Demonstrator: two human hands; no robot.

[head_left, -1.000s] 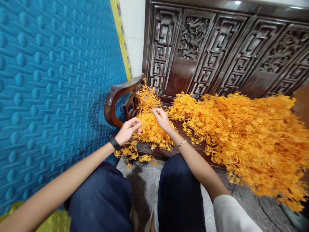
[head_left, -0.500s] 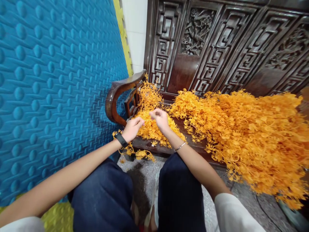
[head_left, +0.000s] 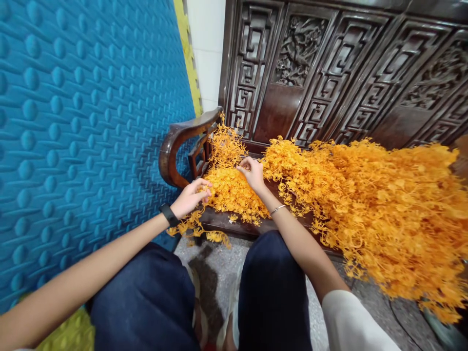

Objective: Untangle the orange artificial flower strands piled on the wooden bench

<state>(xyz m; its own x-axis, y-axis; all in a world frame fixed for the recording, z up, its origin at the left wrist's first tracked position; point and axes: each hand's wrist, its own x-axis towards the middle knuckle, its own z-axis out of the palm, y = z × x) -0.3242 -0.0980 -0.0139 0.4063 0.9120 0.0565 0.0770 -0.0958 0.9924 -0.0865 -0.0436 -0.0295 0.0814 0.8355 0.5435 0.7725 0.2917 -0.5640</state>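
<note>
Orange flowers [head_left: 234, 192] are lying on a bench [head_left: 215, 219] between the left hand [head_left: 190, 197], half open and seemingly empty, and the right hand [head_left: 253, 173], fingers curling above them, hold unclear.

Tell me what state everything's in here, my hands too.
Left hand: open, fingers loosely bent
Right hand: fingers curled, contents unclear
Small orange pile: loose, spread out
Large orange heap: piled high, tangled
Bench: partly covered
Black wristband: worn
Bracelet: worn
</note>
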